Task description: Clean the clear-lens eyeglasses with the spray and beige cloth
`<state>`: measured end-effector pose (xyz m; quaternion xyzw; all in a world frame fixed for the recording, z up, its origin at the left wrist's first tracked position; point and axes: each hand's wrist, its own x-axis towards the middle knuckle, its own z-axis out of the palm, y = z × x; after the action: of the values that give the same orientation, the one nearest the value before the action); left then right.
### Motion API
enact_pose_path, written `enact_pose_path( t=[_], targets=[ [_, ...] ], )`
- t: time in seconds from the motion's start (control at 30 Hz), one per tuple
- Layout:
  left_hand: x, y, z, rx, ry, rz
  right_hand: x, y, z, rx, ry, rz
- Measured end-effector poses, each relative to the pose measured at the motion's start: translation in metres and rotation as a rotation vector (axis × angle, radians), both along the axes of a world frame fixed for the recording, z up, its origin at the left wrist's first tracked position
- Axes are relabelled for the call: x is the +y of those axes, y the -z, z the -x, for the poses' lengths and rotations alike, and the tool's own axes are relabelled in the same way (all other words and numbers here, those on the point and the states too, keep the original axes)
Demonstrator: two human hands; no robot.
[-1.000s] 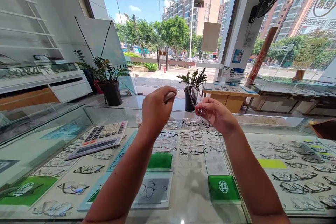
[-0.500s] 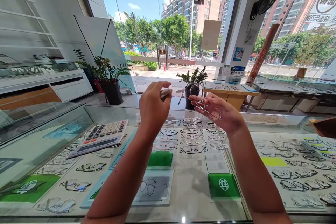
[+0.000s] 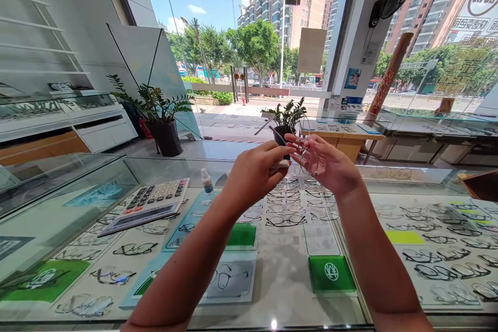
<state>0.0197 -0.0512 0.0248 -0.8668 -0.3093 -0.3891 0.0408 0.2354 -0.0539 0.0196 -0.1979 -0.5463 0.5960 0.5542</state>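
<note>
My right hand is closed on a pair of thin-rimmed eyeglasses, held up above the glass counter. Their temples stick out past the fingertips, and the palm is turned partly toward me. Close beside the glasses is my left hand, with its back to me. Its fingers are closed around a small pale thing, mostly hidden, whose kind I cannot make out. The fingertips of the two hands nearly meet. Whether the left hand touches the frame is too fine to tell.
Rows of eyeglasses lie inside the glass display counter. A large calculator rests on top at the left, and a small white bottle stands behind my left forearm. Potted plants stand beyond the counter.
My left hand has moved right and slightly down, up to the eyeglasses. The glasses have tilted, with a temple now pointing upward. The small bottle has come into view.
</note>
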Motion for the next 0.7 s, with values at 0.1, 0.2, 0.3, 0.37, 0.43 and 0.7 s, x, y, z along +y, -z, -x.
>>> enact_pose_path(
  t=[0.1,0.2,0.3,0.37,0.43,0.7],
  targets=[
    [0.001,0.001,-0.002,0.045,-0.017,0.054,-0.001,-0.002,-0.002,0.046,0.033,-0.011],
    [0.003,0.003,-0.003,0.035,-0.036,0.088,-0.002,-0.004,-0.003,0.111,0.102,-0.034],
    [0.005,0.006,-0.004,-0.002,-0.048,0.104,-0.002,-0.005,-0.004,0.179,0.181,-0.059],
    [0.004,0.008,-0.005,-0.004,-0.036,0.123,-0.001,-0.005,-0.004,0.200,0.223,-0.068],
    [0.001,0.007,-0.004,-0.011,-0.020,0.155,-0.001,-0.005,-0.004,0.191,0.248,-0.061],
    [-0.006,-0.009,0.031,-0.286,-0.129,0.254,-0.008,-0.007,-0.006,0.169,0.246,-0.058]
  ],
)
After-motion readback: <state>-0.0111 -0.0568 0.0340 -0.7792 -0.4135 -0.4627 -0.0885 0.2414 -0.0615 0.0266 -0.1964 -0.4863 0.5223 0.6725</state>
